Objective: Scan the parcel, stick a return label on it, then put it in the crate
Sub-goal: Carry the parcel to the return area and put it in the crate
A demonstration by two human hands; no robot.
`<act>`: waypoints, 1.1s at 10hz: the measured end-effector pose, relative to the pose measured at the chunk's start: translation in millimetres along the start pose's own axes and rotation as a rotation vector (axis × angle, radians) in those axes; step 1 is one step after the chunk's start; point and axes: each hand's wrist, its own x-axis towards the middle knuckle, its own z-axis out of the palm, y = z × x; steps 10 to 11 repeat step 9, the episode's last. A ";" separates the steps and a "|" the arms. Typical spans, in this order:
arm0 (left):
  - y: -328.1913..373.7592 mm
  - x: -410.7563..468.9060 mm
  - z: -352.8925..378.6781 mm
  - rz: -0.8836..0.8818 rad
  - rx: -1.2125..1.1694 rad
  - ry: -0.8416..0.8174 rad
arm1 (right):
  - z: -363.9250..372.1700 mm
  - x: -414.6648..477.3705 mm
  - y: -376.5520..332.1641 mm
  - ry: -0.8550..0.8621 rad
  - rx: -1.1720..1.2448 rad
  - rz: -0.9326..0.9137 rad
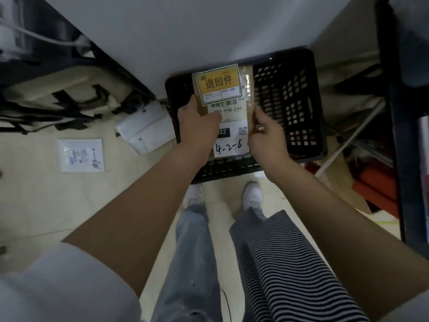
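A brown parcel [246, 89] with a white shipping label marked "4-2-6" hangs over the black slatted crate [294, 108] on the floor. A yellow return label [218, 84] is stuck across the parcel's upper part. My left hand [197, 126] grips the parcel's left edge, thumb over the shipping label. On the parcel's right edge, my right hand [267, 138] holds it. The parcel sits over the crate's left half; whether it touches the crate floor I cannot tell.
A white table edge [185, 31] overhangs the crate's far side. White poly parcels [144, 129] and a flat white bag [81, 155] lie on the floor to the left. A dark rack frame [404, 135] and red items [376, 187] stand at right. My feet [251, 196] are just before the crate.
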 end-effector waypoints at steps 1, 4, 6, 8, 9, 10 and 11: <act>-27.5 20.3 1.3 -0.054 -0.046 0.019 | 8.3 19.7 22.5 -0.034 0.010 0.057; -87.0 73.8 2.6 -0.107 0.141 0.027 | 25.7 53.7 57.9 -0.102 0.056 0.182; -111.2 103.3 3.0 -0.161 0.190 -0.054 | 35.7 76.4 69.1 -0.172 -0.034 0.178; -102.6 102.5 -2.3 -0.150 0.162 -0.027 | 39.5 96.7 60.8 -0.119 -0.003 0.225; -86.6 94.2 -5.9 -0.098 0.121 -0.028 | 36.8 92.7 50.4 -0.093 0.001 0.234; -86.6 94.2 -5.9 -0.098 0.121 -0.028 | 36.8 92.7 50.4 -0.093 0.001 0.234; -86.6 94.2 -5.9 -0.098 0.121 -0.028 | 36.8 92.7 50.4 -0.093 0.001 0.234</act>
